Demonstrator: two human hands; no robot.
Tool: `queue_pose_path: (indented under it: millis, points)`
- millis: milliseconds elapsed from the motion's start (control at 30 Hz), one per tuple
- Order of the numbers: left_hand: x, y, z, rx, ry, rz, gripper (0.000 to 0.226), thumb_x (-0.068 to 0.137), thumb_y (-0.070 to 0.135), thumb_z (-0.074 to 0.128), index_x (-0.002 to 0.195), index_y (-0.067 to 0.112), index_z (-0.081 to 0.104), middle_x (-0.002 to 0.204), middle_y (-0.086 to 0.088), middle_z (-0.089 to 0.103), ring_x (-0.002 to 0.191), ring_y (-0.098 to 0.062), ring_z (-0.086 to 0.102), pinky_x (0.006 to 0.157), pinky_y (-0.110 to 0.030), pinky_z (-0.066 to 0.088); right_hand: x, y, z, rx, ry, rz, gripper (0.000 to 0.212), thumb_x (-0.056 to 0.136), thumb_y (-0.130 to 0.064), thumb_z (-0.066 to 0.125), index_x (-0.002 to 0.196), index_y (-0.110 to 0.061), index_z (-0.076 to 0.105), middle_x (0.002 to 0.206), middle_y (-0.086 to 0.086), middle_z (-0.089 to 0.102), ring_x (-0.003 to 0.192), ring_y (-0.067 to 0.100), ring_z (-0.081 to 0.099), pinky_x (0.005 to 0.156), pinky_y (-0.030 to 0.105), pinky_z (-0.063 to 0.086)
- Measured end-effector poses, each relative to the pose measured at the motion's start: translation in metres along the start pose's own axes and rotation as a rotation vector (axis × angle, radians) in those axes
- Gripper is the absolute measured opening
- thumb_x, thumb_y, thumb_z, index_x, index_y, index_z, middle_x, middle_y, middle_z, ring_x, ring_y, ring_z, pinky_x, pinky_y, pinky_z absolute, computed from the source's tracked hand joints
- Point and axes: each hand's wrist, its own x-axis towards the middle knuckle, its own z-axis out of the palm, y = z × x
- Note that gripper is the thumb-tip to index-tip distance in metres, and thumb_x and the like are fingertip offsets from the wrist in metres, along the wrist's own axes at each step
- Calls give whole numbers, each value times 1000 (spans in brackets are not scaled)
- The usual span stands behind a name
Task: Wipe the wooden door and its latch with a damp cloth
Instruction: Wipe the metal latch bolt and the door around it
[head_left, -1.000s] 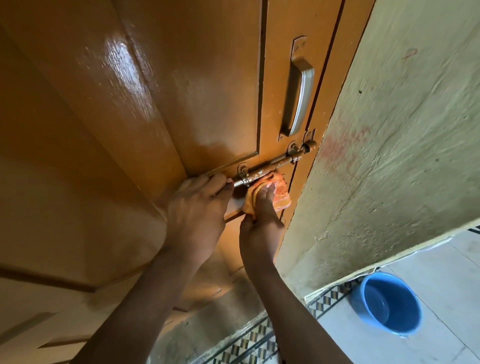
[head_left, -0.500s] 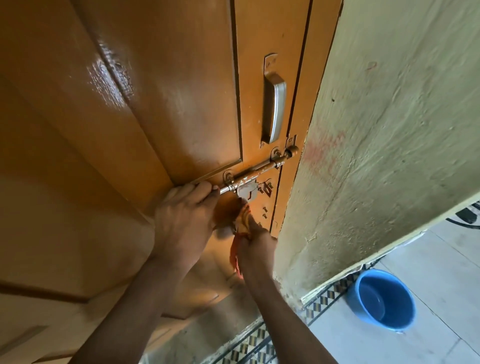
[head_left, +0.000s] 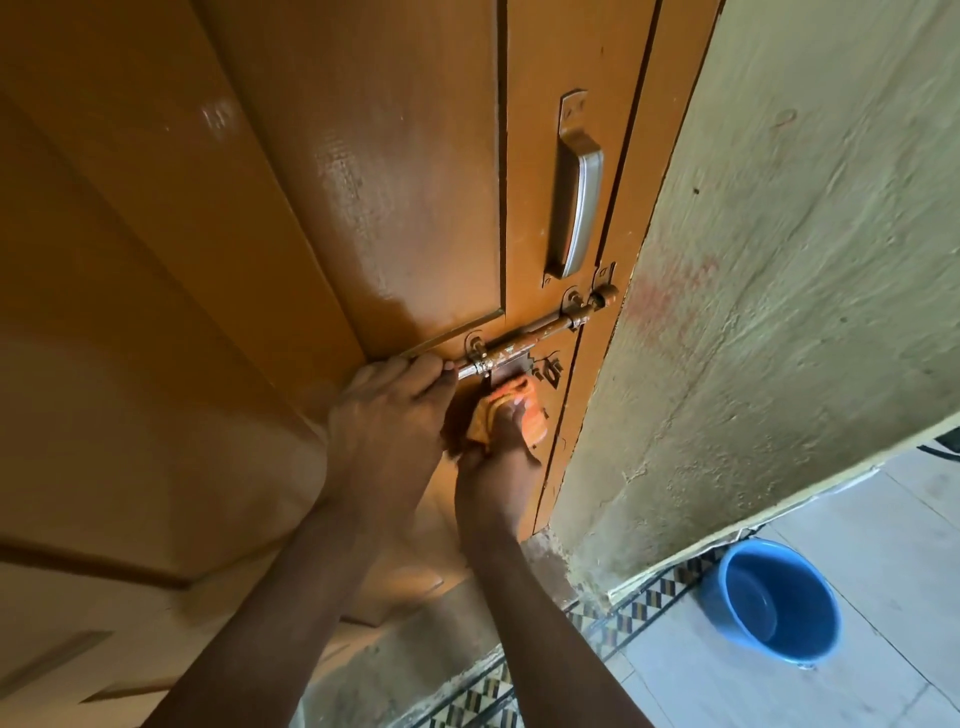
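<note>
The glossy orange-brown wooden door (head_left: 322, 218) fills the left and centre of the head view. Its rusty sliding latch (head_left: 540, 332) runs slantwise below a silver pull handle (head_left: 576, 202). My left hand (head_left: 384, 421) grips the latch's left end, fingers curled over the bolt. My right hand (head_left: 493, 462) presses an orange cloth (head_left: 511, 402) against the door just under the latch's hasp plate. The hand hides much of the cloth.
A rough pale-green wall (head_left: 769, 291) stands right beside the door frame. On the light tiled floor at lower right sits a blue bucket (head_left: 774, 603). A patterned tile border (head_left: 613, 618) runs along the wall's foot.
My right hand dropped the cloth from the latch to lower on the door, then brought it back up under the hasp. My left hand stayed on the bolt's end.
</note>
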Motion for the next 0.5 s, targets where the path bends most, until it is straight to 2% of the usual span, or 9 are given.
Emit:
queue_pose_path:
  millis: [33,67,100,167,200,267,333,400,500]
  points:
    - [0,0,-1,4,-5,5,35,78,15,80,113,10,80,102,-6,72,91,-28,65,75,-37,51,2,4,-2,40,-23,144,38,94,6,46,123,-9,67,97,10,72,77,20,68,56,9,50]
    - [0,-1,-2,7,-7,16,38,76,17,78,114,10,80,102,-6,72,90,-29,65,75,-36,51,3,6,-6,67,-14,282,35,94,7,49,116,-9,71,85,3,70,70,14,66,51,7,46]
    - [-1,-1,-3,8,-6,27,39,76,15,77,114,9,80,101,-7,72,89,-29,65,74,-36,51,6,10,-10,70,26,362,34,93,5,51,111,-12,74,80,-1,69,70,13,67,52,8,47]
    - [-1,-2,-2,-1,1,35,35,81,7,78,115,8,80,102,-7,72,90,-29,66,74,-36,51,11,4,-17,145,146,422,29,93,1,53,100,-16,76,82,0,72,76,20,71,62,22,59]
    - [-1,-3,0,4,2,34,33,83,6,77,115,8,80,103,-8,72,90,-29,66,74,-37,51,14,-4,-18,209,174,423,25,94,-2,54,95,-14,76,83,3,75,76,23,73,66,31,64]
    - [-1,-4,2,14,3,38,29,86,4,74,115,9,79,101,-6,71,89,-27,63,74,-37,47,18,-21,-18,349,180,387,20,95,-9,57,92,-13,77,78,6,78,69,27,75,63,43,66]
    - [0,-4,3,19,12,31,25,90,8,67,113,10,79,98,-5,69,88,-27,61,73,-37,44,17,-41,-17,424,149,318,21,89,-6,58,86,-14,77,73,4,77,65,26,74,59,42,64]
    - [1,-4,3,4,14,15,24,93,14,64,111,11,80,95,-4,68,87,-27,62,73,-38,43,11,-56,-27,486,95,251,21,81,-4,57,74,-14,74,64,4,72,58,34,67,55,45,60]
    - [1,-5,3,-35,-7,21,23,88,13,77,112,12,79,92,-4,67,86,-28,65,74,-38,43,0,-65,-54,630,58,198,23,76,2,54,62,-13,65,52,-1,56,51,29,48,51,44,47]
